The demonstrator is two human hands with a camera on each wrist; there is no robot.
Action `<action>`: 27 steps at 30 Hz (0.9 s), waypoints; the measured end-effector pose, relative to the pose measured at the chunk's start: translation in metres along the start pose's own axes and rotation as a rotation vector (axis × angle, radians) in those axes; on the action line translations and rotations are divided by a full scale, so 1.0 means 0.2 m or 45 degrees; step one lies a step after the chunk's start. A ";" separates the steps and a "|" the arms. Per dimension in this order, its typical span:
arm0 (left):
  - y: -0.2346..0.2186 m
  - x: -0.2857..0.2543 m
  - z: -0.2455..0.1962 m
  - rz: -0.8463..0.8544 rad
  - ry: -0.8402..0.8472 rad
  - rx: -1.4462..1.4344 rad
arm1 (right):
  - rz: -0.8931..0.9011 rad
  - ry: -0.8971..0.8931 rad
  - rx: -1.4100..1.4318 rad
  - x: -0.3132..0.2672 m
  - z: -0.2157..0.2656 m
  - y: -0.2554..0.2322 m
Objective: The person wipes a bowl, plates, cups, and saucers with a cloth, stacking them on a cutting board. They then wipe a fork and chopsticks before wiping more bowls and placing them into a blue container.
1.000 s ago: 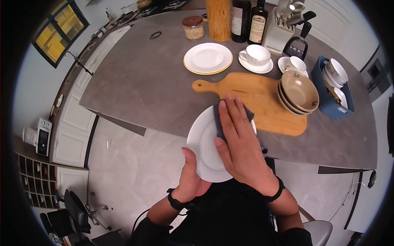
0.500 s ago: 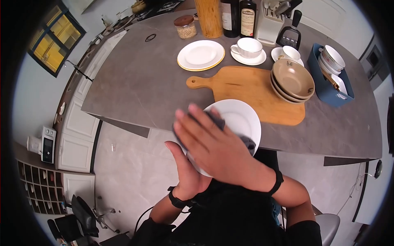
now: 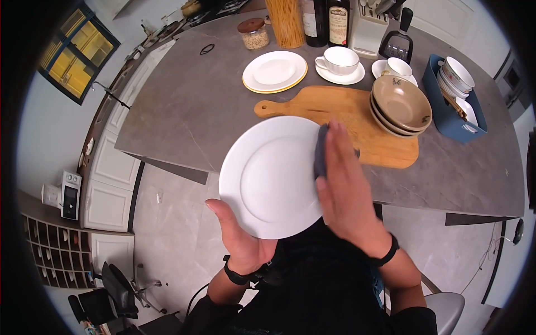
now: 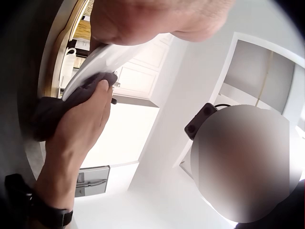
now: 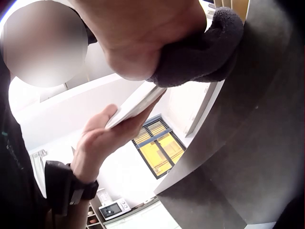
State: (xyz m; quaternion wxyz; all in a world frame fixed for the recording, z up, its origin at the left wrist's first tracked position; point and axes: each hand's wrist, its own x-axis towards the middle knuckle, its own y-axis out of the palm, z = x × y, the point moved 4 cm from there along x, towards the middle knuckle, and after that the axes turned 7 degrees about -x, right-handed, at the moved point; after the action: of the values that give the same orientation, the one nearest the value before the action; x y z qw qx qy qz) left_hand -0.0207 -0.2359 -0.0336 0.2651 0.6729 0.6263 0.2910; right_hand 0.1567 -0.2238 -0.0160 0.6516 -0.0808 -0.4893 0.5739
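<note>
My left hand [image 3: 244, 245] grips a white plate [image 3: 273, 178] at its lower left rim, the thumb along the edge and most of the fingers hidden behind. The plate is tilted up with its inner face toward me. At its right rim my right hand [image 3: 352, 190] presses a dark grey cloth [image 3: 320, 153], its fingers extended upward and its thumb near the rim. In the right wrist view the cloth [image 5: 202, 55] bunches out from under the palm. The left wrist view shows the plate [image 4: 97, 64] almost edge-on.
Behind the plate lies a wooden cutting board [image 3: 312, 103] bearing stacked brown bowls [image 3: 402, 103]. Farther back are a yellow-rimmed plate [image 3: 274, 71], a cup [image 3: 340, 60] on its saucer, bottles [image 3: 338, 25] and a knife block [image 3: 368, 36]. A blue bin [image 3: 455, 120] with dishes stands right.
My right hand and the cloth crossed to the plate's left side, then came back to its right rim. The plate has turned more toward me, uncovering most of its inner face.
</note>
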 end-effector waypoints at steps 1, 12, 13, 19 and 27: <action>0.01 0.01 0.00 0.031 0.026 -0.054 | 0.003 -0.074 -0.137 -0.03 0.05 0.01; 0.02 -0.01 0.07 0.175 -0.293 -0.624 | 0.210 -0.539 0.014 -0.07 0.28 0.12; -0.01 0.00 0.06 0.174 -0.290 -0.625 | 0.211 -0.542 0.014 -0.09 0.28 0.13; 0.01 0.00 0.03 -0.107 -0.230 -0.200 | 0.205 -0.757 -0.147 -0.26 0.18 0.11; 0.03 0.17 -0.12 -0.057 -0.223 -0.181 | -0.225 -0.226 -0.112 -0.31 -0.20 -0.10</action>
State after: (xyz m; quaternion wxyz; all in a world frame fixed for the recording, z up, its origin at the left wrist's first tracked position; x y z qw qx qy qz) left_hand -0.0328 -0.2020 -0.0109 0.3723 0.6611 0.5934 0.2686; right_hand 0.2071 -0.2634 -0.0570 0.6496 -0.0147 -0.5748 0.4973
